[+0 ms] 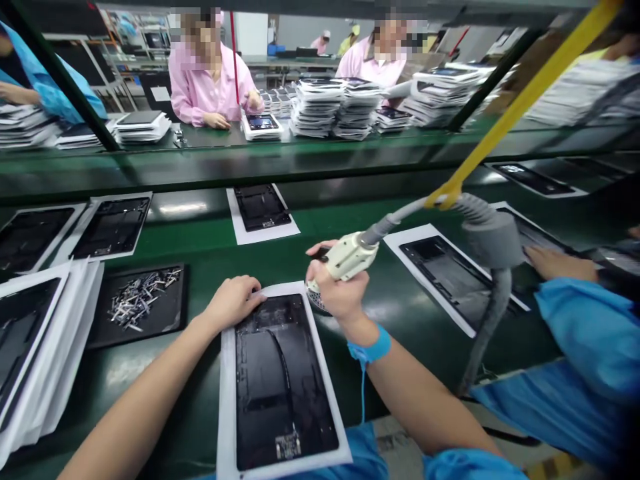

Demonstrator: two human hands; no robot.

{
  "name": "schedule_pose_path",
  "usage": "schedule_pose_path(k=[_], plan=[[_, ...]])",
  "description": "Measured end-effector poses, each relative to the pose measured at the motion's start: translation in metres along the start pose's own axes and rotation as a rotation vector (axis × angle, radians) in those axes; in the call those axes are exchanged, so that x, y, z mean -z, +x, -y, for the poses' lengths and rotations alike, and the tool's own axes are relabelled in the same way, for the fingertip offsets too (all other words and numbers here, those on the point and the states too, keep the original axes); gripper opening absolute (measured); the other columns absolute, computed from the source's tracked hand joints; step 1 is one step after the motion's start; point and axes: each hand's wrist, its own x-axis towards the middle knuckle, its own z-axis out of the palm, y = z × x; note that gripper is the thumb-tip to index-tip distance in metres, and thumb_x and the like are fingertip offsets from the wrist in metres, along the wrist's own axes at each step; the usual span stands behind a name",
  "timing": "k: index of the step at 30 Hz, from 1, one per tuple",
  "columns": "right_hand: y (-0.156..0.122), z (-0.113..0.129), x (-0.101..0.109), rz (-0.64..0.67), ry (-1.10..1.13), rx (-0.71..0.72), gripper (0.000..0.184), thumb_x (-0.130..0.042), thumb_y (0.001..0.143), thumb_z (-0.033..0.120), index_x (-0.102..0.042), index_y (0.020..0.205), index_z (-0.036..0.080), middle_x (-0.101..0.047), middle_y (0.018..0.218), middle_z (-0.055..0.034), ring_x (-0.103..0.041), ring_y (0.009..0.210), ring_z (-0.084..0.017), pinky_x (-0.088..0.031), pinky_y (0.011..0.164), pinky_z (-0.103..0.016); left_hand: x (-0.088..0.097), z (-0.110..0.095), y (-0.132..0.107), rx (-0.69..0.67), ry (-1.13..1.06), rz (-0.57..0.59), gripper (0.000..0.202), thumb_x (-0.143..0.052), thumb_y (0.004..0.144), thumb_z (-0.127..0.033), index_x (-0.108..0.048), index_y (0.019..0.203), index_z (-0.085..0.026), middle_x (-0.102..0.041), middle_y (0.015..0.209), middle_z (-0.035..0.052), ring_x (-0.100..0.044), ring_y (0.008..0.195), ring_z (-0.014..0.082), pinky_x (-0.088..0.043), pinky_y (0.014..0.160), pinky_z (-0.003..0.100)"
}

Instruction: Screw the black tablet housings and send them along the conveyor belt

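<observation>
A black tablet back panel (pixel 280 380) lies on a white sheet (pixel 227 400) on the green belt right in front of me. My left hand (pixel 233 301) rests on the panel's top left corner, fingers curled down onto it. My right hand (pixel 336 288) is wrapped round a cream electric screwdriver (pixel 350 257) at the panel's top right corner; a grey hose (pixel 480 220) runs from the tool. A blue strap (pixel 371 349) circles my right wrist.
A black tray of loose screws (pixel 137 305) sits left of the panel, beside a stack of white sheets (pixel 35 347). More panels (pixel 261 208) lie along the belt. A neighbour's hand (pixel 550 261) in a blue sleeve presses a panel at right. People in pink work across the line behind stacked tablets (pixel 333 107).
</observation>
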Motion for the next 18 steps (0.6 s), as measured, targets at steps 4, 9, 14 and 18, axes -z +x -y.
schedule_pose_path(k=[4, 9, 14, 18], plan=[[0.0, -0.016, 0.016, -0.011, -0.068, -0.022, 0.018, -0.071, 0.083, 0.022, -0.066, 0.099, 0.022, -0.073, 0.094, -0.0036, -0.068, 0.067, -0.014, -0.059, 0.061, -0.029, 0.002, 0.015, 0.021, -0.057, -0.052, 0.016, 0.024, -0.055, 0.099, -0.034, -0.069, 0.085, -0.021, -0.065, 0.088, 0.0042, -0.063, 0.081, 0.0189, -0.048, 0.074, 0.031], [-0.002, -0.026, 0.015, 0.013, -0.105, -0.056, 0.017, -0.071, 0.084, 0.026, -0.066, 0.099, 0.021, -0.074, 0.095, -0.0047, -0.072, 0.074, -0.017, -0.06, 0.067, -0.031, 0.001, 0.035, 0.042, 0.0, 0.023, -0.211, 0.027, -0.051, 0.099, -0.037, -0.066, 0.083, -0.021, -0.062, 0.091, 0.0057, -0.062, 0.087, 0.0211, -0.05, 0.081, 0.033], [-0.003, -0.027, 0.015, 0.03, -0.1, -0.066, 0.017, -0.072, 0.083, 0.026, -0.067, 0.099, 0.022, -0.075, 0.094, -0.0047, -0.071, 0.072, -0.017, -0.06, 0.066, -0.031, -0.001, 0.04, 0.044, 0.007, -0.033, -0.254, 0.027, -0.051, 0.099, -0.039, -0.066, 0.086, -0.021, -0.064, 0.091, 0.0055, -0.062, 0.088, 0.0214, -0.05, 0.083, 0.034], [-0.003, -0.026, 0.014, 0.026, -0.096, -0.073, 0.017, -0.073, 0.082, 0.025, -0.067, 0.098, 0.022, -0.075, 0.093, -0.0043, -0.071, 0.07, -0.017, -0.06, 0.066, -0.032, -0.002, 0.04, 0.043, 0.001, -0.047, -0.256, 0.027, -0.052, 0.098, -0.039, -0.066, 0.085, -0.021, -0.065, 0.09, 0.0059, -0.063, 0.09, 0.0221, -0.05, 0.084, 0.035]])
